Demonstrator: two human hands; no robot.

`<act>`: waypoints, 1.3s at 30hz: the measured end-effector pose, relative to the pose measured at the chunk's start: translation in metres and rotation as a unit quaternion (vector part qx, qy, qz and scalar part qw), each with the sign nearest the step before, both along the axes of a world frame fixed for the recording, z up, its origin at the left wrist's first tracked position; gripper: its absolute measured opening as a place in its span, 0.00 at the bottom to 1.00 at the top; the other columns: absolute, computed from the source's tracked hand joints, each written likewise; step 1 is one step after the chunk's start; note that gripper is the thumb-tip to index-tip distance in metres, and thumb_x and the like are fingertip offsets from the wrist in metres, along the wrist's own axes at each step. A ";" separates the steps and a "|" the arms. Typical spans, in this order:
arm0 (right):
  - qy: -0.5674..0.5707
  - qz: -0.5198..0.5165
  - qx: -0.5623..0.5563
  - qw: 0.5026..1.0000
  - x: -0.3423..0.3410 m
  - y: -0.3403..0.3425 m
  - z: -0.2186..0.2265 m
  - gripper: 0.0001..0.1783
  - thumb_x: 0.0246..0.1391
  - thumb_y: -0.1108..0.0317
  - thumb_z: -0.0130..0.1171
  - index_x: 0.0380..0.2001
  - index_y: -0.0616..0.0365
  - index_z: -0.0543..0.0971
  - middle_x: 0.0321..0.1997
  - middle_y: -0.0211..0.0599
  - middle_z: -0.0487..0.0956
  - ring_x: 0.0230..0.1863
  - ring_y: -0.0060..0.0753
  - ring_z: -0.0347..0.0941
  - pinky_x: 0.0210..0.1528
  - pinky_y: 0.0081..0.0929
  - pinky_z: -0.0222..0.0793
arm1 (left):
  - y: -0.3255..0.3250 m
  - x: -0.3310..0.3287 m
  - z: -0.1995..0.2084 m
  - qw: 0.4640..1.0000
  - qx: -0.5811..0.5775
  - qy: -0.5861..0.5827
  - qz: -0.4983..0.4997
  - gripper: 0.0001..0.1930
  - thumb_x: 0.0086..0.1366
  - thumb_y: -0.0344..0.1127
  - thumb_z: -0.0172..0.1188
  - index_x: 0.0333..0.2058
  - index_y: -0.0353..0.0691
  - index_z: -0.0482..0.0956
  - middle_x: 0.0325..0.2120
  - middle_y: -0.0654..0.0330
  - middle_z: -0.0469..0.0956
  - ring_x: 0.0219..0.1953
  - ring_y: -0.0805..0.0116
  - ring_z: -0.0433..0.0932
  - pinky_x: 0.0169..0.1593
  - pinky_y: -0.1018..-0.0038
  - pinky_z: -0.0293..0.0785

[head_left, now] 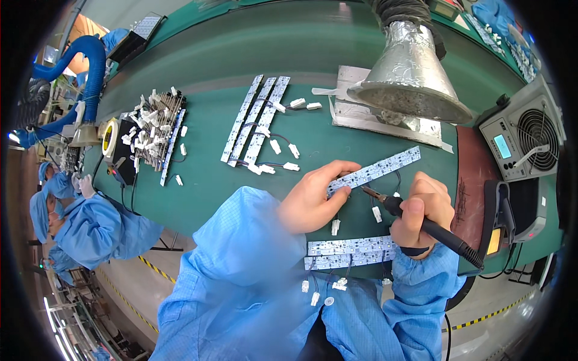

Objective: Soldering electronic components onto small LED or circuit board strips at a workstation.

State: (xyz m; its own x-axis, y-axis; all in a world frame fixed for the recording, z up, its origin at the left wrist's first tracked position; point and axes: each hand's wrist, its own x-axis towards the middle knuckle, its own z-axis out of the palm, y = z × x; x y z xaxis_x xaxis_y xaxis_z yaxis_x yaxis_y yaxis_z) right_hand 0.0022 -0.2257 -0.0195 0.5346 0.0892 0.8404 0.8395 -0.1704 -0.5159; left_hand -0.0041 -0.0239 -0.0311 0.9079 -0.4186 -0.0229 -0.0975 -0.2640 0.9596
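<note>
My left hand (316, 195) pinches the near-left end of a white strip circuit board (379, 170), which slants up to the right above the green bench mat. Thin wires with white connectors (377, 214) hang from the board's lower edge. In my right hand (424, 210) is a black-handled soldering iron (442, 231), gripped like a pen. Its tip lies close to the board's lower edge beside my left fingertips; whether it touches I cannot tell. Just below, at the bench's front edge, lie two more strip boards (349, 253) with wires and connectors dangling.
Three strip boards (256, 120) lie at the centre back, wires spread beside them. A stack of wired boards (158, 132) stands left. A foil-covered fume hood (412, 78) hangs over a foil-wrapped plate (355, 117). At right are a grey fan unit (524, 141) and an iron stand (495, 216). Co-workers (90, 219) sit left.
</note>
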 end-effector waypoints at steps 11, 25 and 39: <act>0.007 -0.015 -0.030 0.999 0.001 0.005 -0.003 0.12 0.58 0.71 0.49 0.21 0.60 0.64 0.11 0.31 0.59 0.11 0.24 0.49 0.14 0.28 0.41 | -0.001 0.002 -0.003 0.999 0.012 -0.031 0.002 0.20 0.61 0.22 0.52 0.53 0.31 0.71 0.46 0.47 0.77 0.50 0.56 0.77 0.55 0.67 0.70; 0.009 -0.008 -0.030 0.999 0.002 0.006 -0.004 0.12 0.58 0.71 0.49 0.21 0.60 0.64 0.11 0.32 0.59 0.11 0.24 0.50 0.14 0.27 0.42 | -0.001 0.001 -0.002 1.000 0.012 -0.018 0.005 0.20 0.61 0.23 0.52 0.53 0.31 0.71 0.47 0.46 0.77 0.51 0.55 0.76 0.55 0.67 0.70; 0.032 -0.062 0.063 0.996 0.000 -0.010 -0.005 0.13 0.58 0.73 0.45 0.20 0.60 0.64 0.13 0.31 0.60 0.15 0.22 0.50 0.19 0.28 0.44 | -0.001 0.001 0.002 1.000 0.017 -0.020 0.007 0.20 0.61 0.23 0.53 0.53 0.30 0.71 0.47 0.47 0.77 0.51 0.57 0.76 0.56 0.68 0.70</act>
